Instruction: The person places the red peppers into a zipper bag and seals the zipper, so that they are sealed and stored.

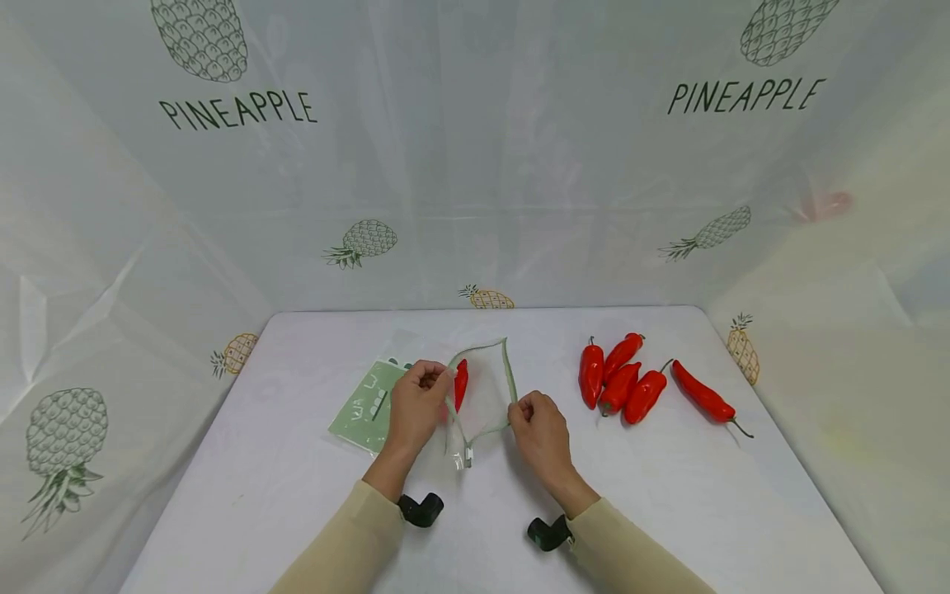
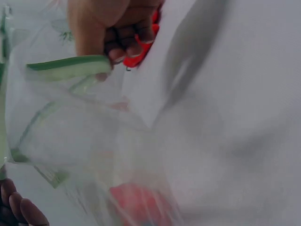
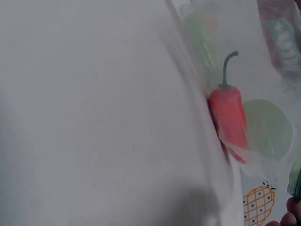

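Note:
In the head view a clear zip bag (image 1: 510, 375) with green strips along its mouth is spread wide between the two hands. My left hand (image 1: 421, 408) pinches the left side of the mouth, and my right hand (image 1: 544, 437) pinches the right side. One red chili pepper (image 1: 462, 385) shows inside the bag, partly behind the left hand's fingers. Through the film, the right wrist view shows that pepper (image 3: 228, 113) with its dark stem. A pale slider (image 1: 467, 456) sits at the near corner of the mouth. The left wrist view catches the right thumb and fingers at the green strip (image 2: 70, 66).
Flat on the table (image 1: 297, 503), left of the bag, lies a green printed bag (image 1: 364, 408). Several red chili peppers (image 1: 644, 396) are grouped at the right, one of them (image 1: 705, 394) apart toward the edge. A pineapple-print sheet (image 1: 475, 165) hangs behind the table.

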{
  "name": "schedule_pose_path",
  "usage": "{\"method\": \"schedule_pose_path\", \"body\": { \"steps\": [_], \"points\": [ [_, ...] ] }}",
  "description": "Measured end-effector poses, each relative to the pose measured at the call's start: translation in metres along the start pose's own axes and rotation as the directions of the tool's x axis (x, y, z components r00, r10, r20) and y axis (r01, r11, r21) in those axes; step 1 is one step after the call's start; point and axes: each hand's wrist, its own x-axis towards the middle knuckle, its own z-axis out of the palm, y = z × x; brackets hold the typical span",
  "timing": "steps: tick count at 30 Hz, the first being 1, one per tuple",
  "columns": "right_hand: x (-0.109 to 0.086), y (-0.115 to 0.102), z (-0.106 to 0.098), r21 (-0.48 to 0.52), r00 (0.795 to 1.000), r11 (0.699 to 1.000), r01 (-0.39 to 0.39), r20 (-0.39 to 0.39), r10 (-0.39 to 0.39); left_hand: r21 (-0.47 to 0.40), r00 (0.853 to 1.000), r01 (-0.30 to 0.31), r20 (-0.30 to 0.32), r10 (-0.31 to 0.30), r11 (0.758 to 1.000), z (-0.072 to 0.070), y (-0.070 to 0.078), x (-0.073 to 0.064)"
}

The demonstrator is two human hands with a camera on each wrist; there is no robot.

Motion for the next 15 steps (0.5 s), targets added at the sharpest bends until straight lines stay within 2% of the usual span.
{"method": "schedule_pose_path", "body": {
  "steps": [3,6,15],
  "points": [
    [0.0,0.003,0.0,-0.008,1.0,1.0,-0.011,-0.004,0.011,-0.033,1.0,0.015,-0.022,-0.016,0.999,-0.004,-0.001,0.001],
    [0.0,0.0,0.0,0.005,1.0,1.0,0.0,-0.009,0.0,-0.035,1.0,0.022,-0.006,-0.022,0.999,-0.005,0.0,0.0],
    [-0.003,-0.011,-0.001,0.033,0.999,0.999,0.034,0.006,-0.034,0.009,0.999,-0.037,0.039,0.036,0.999,-0.001,-0.002,-0.004]
  ]
}}
